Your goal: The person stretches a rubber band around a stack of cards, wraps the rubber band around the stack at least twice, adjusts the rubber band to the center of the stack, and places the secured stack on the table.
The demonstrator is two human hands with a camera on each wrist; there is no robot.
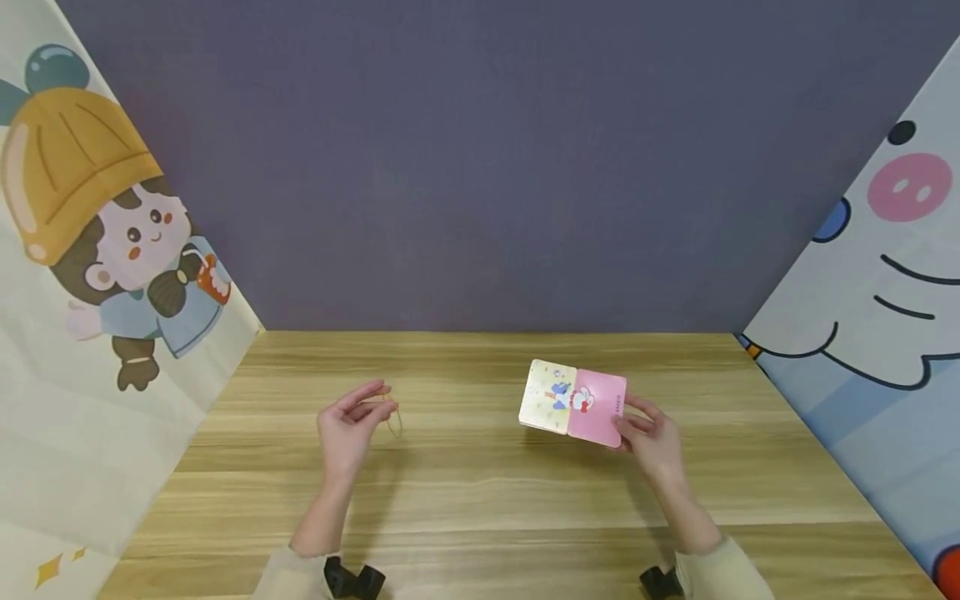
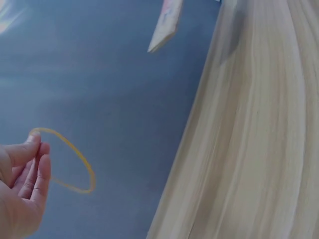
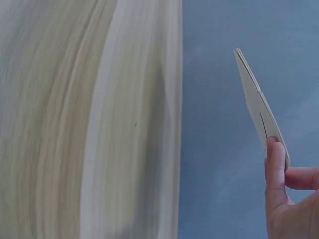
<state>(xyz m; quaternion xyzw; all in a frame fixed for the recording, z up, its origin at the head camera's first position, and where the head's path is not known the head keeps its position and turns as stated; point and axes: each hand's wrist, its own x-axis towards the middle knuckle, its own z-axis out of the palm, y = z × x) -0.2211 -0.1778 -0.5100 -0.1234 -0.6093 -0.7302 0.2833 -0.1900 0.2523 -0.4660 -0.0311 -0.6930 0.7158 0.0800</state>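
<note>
My left hand point(image 1: 348, 432) pinches a thin yellow rubber band point(image 2: 85, 163) between thumb and fingertips. The band hangs as a loose loop above the left half of the table. On the right, my right hand point(image 1: 657, 446) grips a two-panel card point(image 1: 597, 410) by its right edge, thumb on top and fingers beneath. One panel is pink with a white cartoon figure, the other pale yellow with a blue one. Seen edge-on in the right wrist view, the card point(image 3: 255, 105) shows a pale underside with a dark slit. It is held tilted above the table.
The wood-grain table point(image 1: 465, 517) spreads beneath both hands. A dark grey-blue panel point(image 1: 480, 167) rises along its back edge. Cartoon-printed sheets flank it, a left sheet point(image 1: 67, 433) and a right sheet point(image 1: 847, 333).
</note>
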